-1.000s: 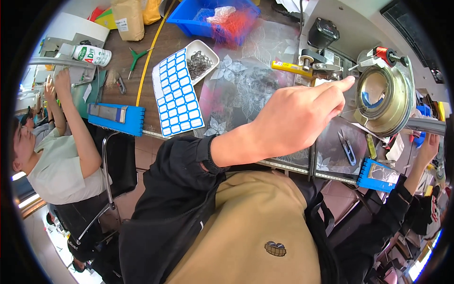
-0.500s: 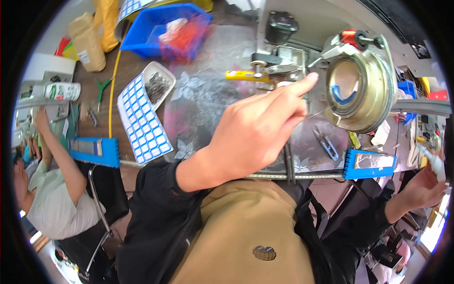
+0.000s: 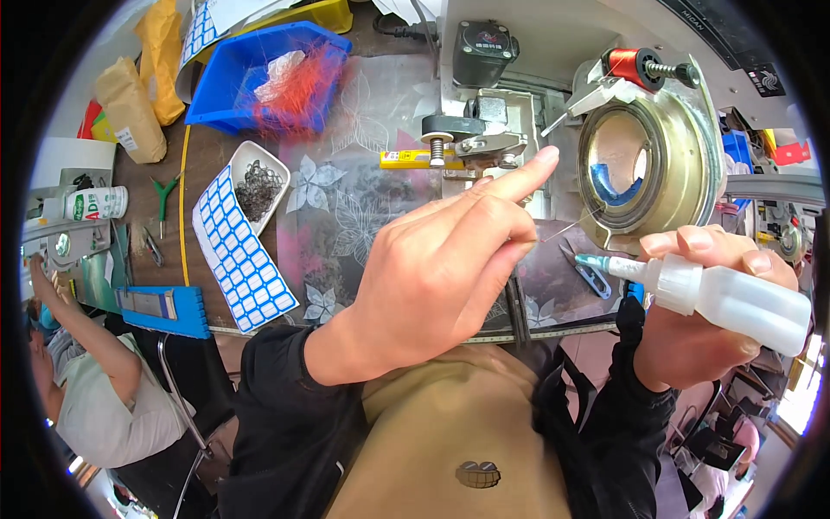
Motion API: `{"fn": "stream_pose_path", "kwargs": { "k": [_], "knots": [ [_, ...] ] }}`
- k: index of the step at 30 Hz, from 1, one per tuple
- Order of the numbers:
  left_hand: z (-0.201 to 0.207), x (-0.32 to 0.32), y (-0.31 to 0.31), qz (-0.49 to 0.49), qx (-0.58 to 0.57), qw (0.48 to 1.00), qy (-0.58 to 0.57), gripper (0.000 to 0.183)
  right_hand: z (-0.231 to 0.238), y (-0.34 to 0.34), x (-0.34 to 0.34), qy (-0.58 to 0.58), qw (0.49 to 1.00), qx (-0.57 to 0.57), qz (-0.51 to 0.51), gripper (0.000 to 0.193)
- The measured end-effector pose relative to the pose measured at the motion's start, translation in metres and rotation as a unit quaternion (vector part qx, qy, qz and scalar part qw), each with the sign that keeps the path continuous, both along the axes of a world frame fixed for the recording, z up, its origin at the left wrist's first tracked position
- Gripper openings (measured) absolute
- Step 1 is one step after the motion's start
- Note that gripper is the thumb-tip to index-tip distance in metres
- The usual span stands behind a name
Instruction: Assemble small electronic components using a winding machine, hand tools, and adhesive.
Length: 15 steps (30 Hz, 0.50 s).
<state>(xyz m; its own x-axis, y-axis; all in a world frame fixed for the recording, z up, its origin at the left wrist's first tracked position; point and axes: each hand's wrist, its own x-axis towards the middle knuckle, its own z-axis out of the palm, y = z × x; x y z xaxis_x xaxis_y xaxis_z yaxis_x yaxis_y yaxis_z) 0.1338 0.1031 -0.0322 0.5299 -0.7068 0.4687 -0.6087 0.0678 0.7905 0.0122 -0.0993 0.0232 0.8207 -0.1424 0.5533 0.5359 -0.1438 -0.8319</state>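
Observation:
My left hand [image 3: 441, 268] is over the bench with its index finger stretched out, while the thumb and curled fingers pinch a thin wire [image 3: 565, 232]. The wire runs right to the lower rim of a metal winding ring [image 3: 666, 164]. Inside that ring shows a blue curved piece [image 3: 618, 187]. A white squeeze bottle [image 3: 743, 304] with a teal nozzle lies in the grip of my right hand [image 3: 679, 350]. Its nozzle points left, just below the ring and close to the wire's line, apparently not touching it.
A red wire spool [image 3: 626, 66] sits above the ring. Left of it are a clamp mechanism [image 3: 484, 138] and a yellow-handled tool [image 3: 406, 160]. Blue snips [image 3: 593, 278] lie under the nozzle. A blue bin [image 3: 220, 99], white dish [image 3: 278, 173] and label sheet [image 3: 246, 268] stand left. Another person [image 3: 104, 381] sits far left.
My right hand has brought the bottle in from the far right, up to the ring's lower edge. The left hand keeps its pinch on the wire. The whole view has shifted slightly.

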Motion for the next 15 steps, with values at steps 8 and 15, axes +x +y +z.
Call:
{"fn": "stream_pose_path", "kwargs": {
  "k": [8,15],
  "knots": [
    [-0.004,0.002,0.001,-0.008,-0.019,1.000,0.002,0.010,-0.011,-0.001,0.002,-0.017,0.999,-0.028,0.009,0.055],
    [-0.003,0.002,0.000,-0.003,-0.015,1.000,-0.015,0.009,-0.016,0.000,0.007,-0.039,0.998,-0.055,0.019,0.054]
  ]
}}
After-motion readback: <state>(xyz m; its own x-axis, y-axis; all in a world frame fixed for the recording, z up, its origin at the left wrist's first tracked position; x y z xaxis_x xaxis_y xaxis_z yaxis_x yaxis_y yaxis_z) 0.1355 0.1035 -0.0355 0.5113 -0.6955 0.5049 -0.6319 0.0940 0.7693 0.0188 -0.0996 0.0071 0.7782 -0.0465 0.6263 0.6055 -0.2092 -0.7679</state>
